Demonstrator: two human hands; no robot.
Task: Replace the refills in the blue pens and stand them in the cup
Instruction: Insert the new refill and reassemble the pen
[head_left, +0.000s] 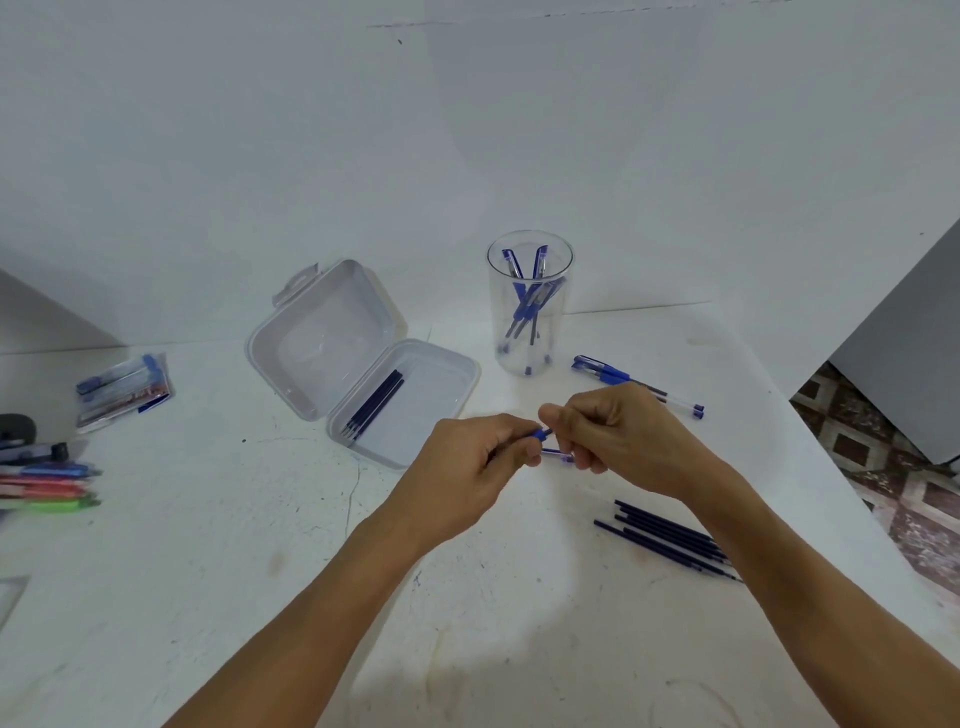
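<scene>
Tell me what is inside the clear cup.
Several blue pens stand crossed inside the clear cup, clipped caps up. They overlap one another, so their exact number is hidden.

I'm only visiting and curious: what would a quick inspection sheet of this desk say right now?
Surface: white table, scuffed and stained.
Job's things: clear cup with several blue pens standing inside; more pens lying to its right; open clear case holding a few refills; loose refills lying beside the right forearm.
Clutter: a packet and coloured pens at the left edge.
Grippers: no robot; left hand and right hand both grip one blue pen between them.
Cables: nothing seen.
Surroundings: white wall behind; patterned floor tiles at right.
</scene>
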